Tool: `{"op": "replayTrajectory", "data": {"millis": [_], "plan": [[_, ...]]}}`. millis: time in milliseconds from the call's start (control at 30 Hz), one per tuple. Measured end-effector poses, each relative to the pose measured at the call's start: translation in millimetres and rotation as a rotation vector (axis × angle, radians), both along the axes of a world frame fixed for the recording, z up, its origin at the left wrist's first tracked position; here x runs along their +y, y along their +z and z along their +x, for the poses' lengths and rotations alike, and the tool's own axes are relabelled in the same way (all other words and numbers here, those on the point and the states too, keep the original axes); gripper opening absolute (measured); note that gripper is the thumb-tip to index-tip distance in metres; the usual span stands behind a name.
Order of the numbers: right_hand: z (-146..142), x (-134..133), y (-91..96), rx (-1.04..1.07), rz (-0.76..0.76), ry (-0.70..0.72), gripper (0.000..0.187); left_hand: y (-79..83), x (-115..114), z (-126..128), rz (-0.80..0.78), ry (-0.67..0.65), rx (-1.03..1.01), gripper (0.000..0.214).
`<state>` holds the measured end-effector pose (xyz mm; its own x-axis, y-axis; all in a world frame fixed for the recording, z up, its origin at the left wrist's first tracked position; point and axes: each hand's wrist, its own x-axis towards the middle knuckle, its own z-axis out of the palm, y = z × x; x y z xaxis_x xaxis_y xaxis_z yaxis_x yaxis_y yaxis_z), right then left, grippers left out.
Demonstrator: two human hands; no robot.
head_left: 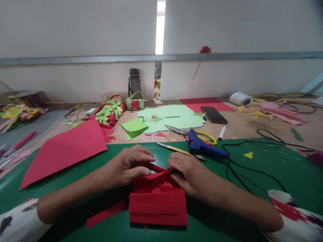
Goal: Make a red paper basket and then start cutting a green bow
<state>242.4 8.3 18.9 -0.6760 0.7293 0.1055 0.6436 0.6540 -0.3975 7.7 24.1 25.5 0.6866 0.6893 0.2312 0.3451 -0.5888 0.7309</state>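
Folded red paper piece on green mat, left hand and right hand pinching its far edge

Green mat in front of me, big red sheet on its left part. Blue glue gun at the mat's far edge, black cable trailing right. Scissors just behind it, cutter knife beside. White marker, phone and light green sheets farther back. Paper basket and grey bottle by the wall.
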Motion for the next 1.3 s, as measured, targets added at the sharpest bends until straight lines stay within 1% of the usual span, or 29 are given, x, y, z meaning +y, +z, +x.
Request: {"op": "replayTrajectory", "data": {"millis": [67,100,167,233,267,400,567,667,767,900,1033,1167,1300], "plan": [[1,2,-1.4,0.062,0.031,-0.015,0.01,10.8,5,8,-0.082,-0.036,0.077,0.026],[2,3,-1.3,0.093,0.038,-0.029,0.009,15.6,7,13,-0.085,-0.039,0.124,0.029],[3,5,0.2,0.136,0.039,-0.066,0.009,22.4,9,23,-0.028,-0.011,0.212,0.03],[4,5,2.4,0.169,0.042,-0.095,0.007,24.5,9,33,0.047,0.025,0.265,0.019],[4,6,3.5,0.187,0.044,-0.103,0.007,23.9,8,37,0.074,0.033,0.28,0.016],[2,6,4.9,0.279,0.052,-0.103,0.007,16.3,6,46,0.179,0.058,0.283,0.024],[1,4,0.2,0.393,0.086,-0.061,0.007,7.7,2,47,0.278,0.069,0.248,0.022],[0,2,-1.1,0.42,0.107,-0.065,0.005,4.9,0,46,0.321,0.068,0.233,0.02],[-1,2,-1.0,0.421,0.129,-0.059,0.007,2.6,-1,47,0.332,0.07,0.223,0.021],[-3,2,-3.0,0.442,0.206,0.006,0.012,-1.1,1,47,0.3,0.086,0.174,0.025],[-3,4,-6.2,0.383,0.336,0.054,0.015,-4.0,3,47,0.305,0.086,0.169,0.025],[-3,8,-5.7,0.199,0.501,0.124,0.024,-3.5,2,47,0.358,0.073,0.237,0.019],[-1,9,1.1,0.025,0.542,0.174,0.028,-1.5,1,49,0.405,0.054,0.281,0.014]]}}
